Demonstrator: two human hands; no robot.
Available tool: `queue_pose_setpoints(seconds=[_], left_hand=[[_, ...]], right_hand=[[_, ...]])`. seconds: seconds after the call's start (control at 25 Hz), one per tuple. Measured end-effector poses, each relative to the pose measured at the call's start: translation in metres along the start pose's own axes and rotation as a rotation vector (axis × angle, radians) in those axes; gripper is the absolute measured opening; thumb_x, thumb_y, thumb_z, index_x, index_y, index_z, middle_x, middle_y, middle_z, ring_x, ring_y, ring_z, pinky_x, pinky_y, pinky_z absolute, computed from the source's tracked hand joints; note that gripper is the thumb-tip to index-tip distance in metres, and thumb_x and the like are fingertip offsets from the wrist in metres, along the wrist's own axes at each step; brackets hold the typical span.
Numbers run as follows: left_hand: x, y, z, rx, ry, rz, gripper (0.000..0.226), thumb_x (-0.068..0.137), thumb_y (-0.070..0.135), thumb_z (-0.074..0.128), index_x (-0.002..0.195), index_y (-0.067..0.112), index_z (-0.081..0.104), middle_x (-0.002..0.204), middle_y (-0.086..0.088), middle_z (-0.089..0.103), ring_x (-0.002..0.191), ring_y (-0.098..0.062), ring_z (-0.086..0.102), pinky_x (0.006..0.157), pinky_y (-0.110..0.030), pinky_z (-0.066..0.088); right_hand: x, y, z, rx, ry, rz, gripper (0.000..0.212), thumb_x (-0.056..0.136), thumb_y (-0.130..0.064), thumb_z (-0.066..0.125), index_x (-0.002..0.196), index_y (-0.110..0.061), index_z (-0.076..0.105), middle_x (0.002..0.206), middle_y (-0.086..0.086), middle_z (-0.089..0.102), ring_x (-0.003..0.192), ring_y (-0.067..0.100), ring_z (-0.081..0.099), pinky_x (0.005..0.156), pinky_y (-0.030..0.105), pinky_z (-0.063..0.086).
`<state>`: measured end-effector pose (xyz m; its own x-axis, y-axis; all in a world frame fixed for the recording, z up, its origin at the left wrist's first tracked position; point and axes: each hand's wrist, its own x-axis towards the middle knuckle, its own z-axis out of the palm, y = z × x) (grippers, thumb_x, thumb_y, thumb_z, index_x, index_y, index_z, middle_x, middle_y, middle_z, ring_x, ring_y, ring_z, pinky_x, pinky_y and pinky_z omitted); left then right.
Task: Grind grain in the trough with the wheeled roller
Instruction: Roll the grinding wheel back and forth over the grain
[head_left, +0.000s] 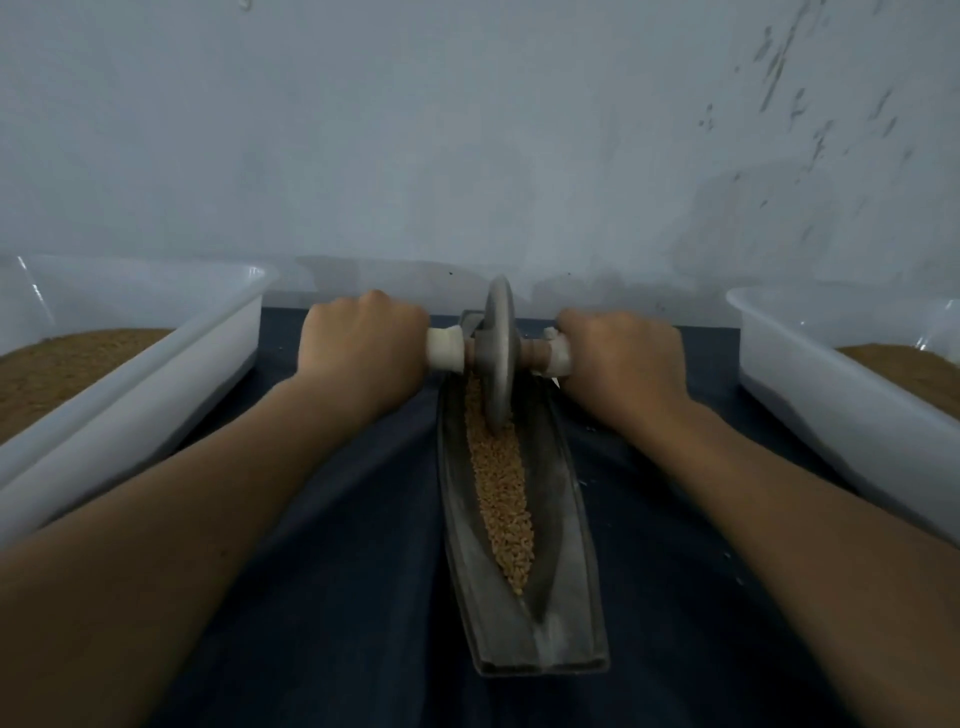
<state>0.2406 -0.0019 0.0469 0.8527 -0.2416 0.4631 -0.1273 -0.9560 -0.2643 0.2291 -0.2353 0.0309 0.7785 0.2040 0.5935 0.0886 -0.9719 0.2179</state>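
A long grey metal trough (571, 561) lies lengthwise on a dark blue cloth, running away from me. Golden grain (501, 483) fills its V-shaped groove. The wheeled roller (497, 353), a grey disc on a cross axle with pale handles, stands upright in the grain near the trough's far end. My left hand (363, 343) grips the left handle. My right hand (621, 358) grips the right handle. Both arms are stretched forward on either side of the trough.
A white plastic tub (171, 364) with brown grain stands at the left, and another white tub (810, 374) with grain at the right. A pale wall rises just beyond the trough's far end. The dark blue cloth (322, 597) covers the surface between the tubs.
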Motion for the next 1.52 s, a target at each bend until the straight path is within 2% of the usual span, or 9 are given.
queue_pose_setpoints(seconds=[0.2,0.4,0.52,0.68,0.88,1.12,1.24,1.36,1.52], left_hand=[[-0.036,0.003,-0.019,0.039,0.085,0.069,0.013,0.085,0.037,0.06,0.088,0.026,0.056,0.068,0.005,0.043,0.059,-0.02,0.043,0.052,-0.031,0.028],[-0.077,-0.01,-0.048,0.02,0.153,0.247,0.052,0.052,0.039,0.082,0.065,0.032,0.033,0.056,0.012,0.012,0.041,-0.011,0.014,0.048,-0.018,0.003],[-0.055,-0.001,-0.022,0.067,0.061,0.151,0.024,0.078,0.042,0.066,0.075,0.031,0.045,0.061,0.009,0.028,0.048,-0.012,0.025,0.046,-0.026,0.018],[-0.007,0.01,0.0,0.029,0.111,0.014,0.008,0.088,0.033,0.062,0.088,0.026,0.059,0.072,0.001,0.054,0.066,-0.023,0.058,0.052,-0.031,0.031],[-0.029,0.008,-0.007,-0.025,0.16,0.015,0.023,0.085,0.036,0.062,0.08,0.027,0.042,0.066,0.007,0.038,0.056,-0.016,0.038,0.049,-0.029,0.023],[-0.096,-0.013,-0.026,-0.088,0.151,0.191,0.048,0.052,0.039,0.082,0.066,0.032,0.036,0.049,0.013,0.031,0.036,-0.009,0.026,0.047,-0.016,0.006],[-0.073,-0.004,-0.016,-0.009,0.136,0.114,0.045,0.063,0.04,0.075,0.068,0.032,0.031,0.055,0.012,0.016,0.044,-0.007,0.006,0.047,-0.021,0.002],[-0.026,0.007,0.008,0.004,0.208,0.028,0.027,0.081,0.032,0.066,0.074,0.026,0.04,0.059,0.008,0.034,0.047,-0.014,0.026,0.047,-0.027,0.016],[-0.003,0.008,0.01,-0.026,0.197,-0.005,0.024,0.083,0.035,0.068,0.079,0.025,0.046,0.065,0.006,0.043,0.055,-0.017,0.036,0.05,-0.029,0.022]], right_hand=[[-0.036,0.005,-0.019,0.064,-0.03,-0.016,0.018,0.078,-0.034,0.068,0.082,-0.028,0.052,0.067,-0.008,0.052,0.06,0.019,0.051,0.049,0.028,0.024],[-0.081,0.015,-0.06,0.039,-0.064,-0.11,0.036,0.056,-0.053,0.06,0.068,-0.047,0.026,0.051,-0.019,0.012,0.041,-0.003,0.01,0.043,0.015,0.002],[-0.062,0.008,-0.043,0.013,-0.091,-0.043,0.028,0.055,-0.045,0.065,0.067,-0.042,0.04,0.052,-0.016,0.022,0.045,-0.001,0.016,0.045,0.016,0.008],[-0.004,-0.001,-0.004,0.051,-0.093,0.047,0.019,0.083,-0.044,0.066,0.083,-0.031,0.051,0.067,-0.008,0.045,0.059,0.02,0.041,0.051,0.027,0.026],[-0.021,-0.004,-0.022,0.031,-0.113,0.013,0.017,0.082,-0.036,0.067,0.092,-0.031,0.054,0.069,-0.009,0.041,0.065,0.02,0.047,0.053,0.029,0.033],[-0.073,0.004,-0.079,0.003,0.055,-0.185,0.047,0.04,-0.036,0.071,0.066,-0.033,0.032,0.059,-0.015,0.002,0.051,0.001,-0.002,0.05,0.015,0.002],[-0.05,-0.002,-0.058,-0.069,-0.082,-0.115,0.034,0.051,-0.033,0.073,0.066,-0.032,0.043,0.054,-0.013,0.02,0.045,0.003,0.015,0.045,0.019,0.009],[-0.009,-0.005,-0.017,-0.04,-0.098,0.001,0.017,0.084,-0.041,0.066,0.084,-0.031,0.051,0.067,-0.009,0.047,0.059,0.017,0.044,0.049,0.027,0.025],[0.006,-0.009,-0.011,-0.003,-0.105,0.056,0.016,0.088,-0.041,0.064,0.096,-0.028,0.059,0.074,-0.006,0.05,0.068,0.021,0.048,0.053,0.028,0.032]])
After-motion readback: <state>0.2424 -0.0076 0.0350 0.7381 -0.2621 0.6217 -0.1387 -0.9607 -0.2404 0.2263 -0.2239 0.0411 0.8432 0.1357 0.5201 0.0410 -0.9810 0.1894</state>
